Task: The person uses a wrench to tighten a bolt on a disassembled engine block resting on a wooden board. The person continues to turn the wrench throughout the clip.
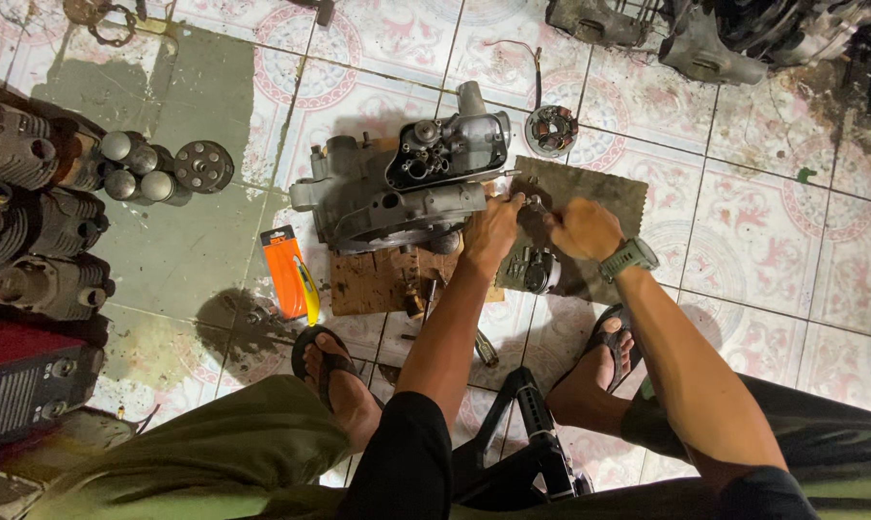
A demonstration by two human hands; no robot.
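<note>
1. The person's sandalled feet (334, 371) are resting on the tiled floor (763, 241).
2. The left hand (490, 234) and right hand (582, 228) are both closing around a small metal part (534, 203), too small to identify, over a dark cloth (599, 193).
3. A grey engine casing (407, 188) is sitting on a wooden board (373, 281), touching the left hand.
4. An orange utility knife (291, 273) is lying left of the board.
5. Engine cylinders (40, 226) are lying stacked at the far left.

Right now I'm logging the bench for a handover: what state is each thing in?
Engine casing: on its side on a wooden board, opened.
Left hand: closed against the casing's edge.
Right hand: closed on a small part, too small to identify.
Orange utility knife: flat on the floor.
Cloth: spread flat.
</note>
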